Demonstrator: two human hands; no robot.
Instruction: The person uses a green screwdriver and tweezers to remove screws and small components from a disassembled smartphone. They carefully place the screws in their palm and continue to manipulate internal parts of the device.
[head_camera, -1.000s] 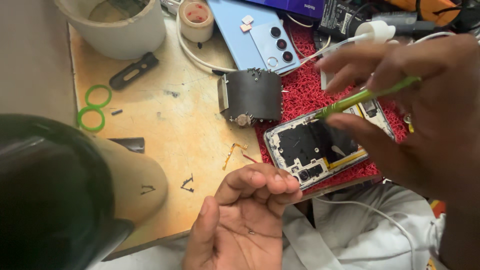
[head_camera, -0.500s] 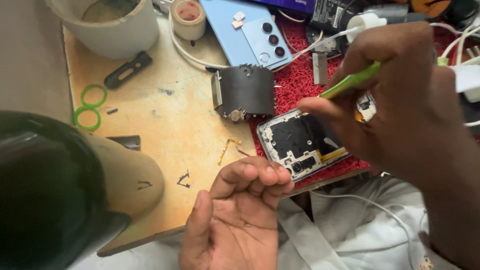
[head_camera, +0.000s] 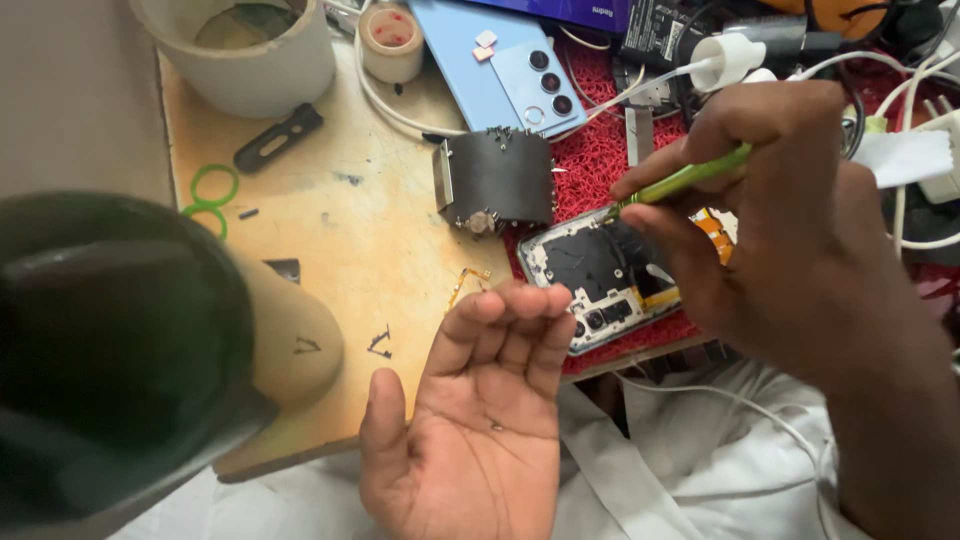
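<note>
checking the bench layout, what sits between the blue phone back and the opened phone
In the head view, a black square part lies between the blue phone back and the opened phone.

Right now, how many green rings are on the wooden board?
2: one green ring lies fully visible near the black tool; the second ring sits just below it, partly hidden by the dark object.

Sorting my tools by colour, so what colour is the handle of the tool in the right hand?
Green: the tool in the right hand, head view.
</note>
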